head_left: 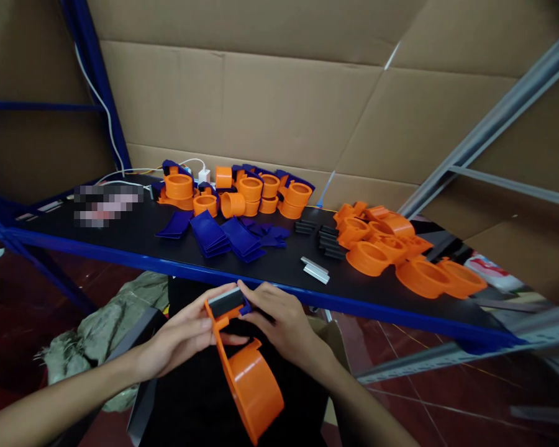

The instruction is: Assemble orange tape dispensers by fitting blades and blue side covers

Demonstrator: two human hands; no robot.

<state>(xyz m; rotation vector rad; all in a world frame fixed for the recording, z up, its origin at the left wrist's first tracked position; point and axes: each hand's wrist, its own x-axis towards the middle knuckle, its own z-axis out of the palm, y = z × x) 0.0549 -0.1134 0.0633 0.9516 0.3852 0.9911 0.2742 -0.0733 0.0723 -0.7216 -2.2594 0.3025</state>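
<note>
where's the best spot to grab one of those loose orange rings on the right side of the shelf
Probably the rim of the nearest orange ring, taken from above: it lies flat with its opening up, so one finger can go inside the wall and the thumb outside. It sits at the pile's near edge.

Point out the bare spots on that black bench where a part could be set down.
Bare bench: the front strip left of the blue pieces, and the strip between the metal clips and the blue front edge. Crowded: the rear orange rings and the right orange pile.
</note>
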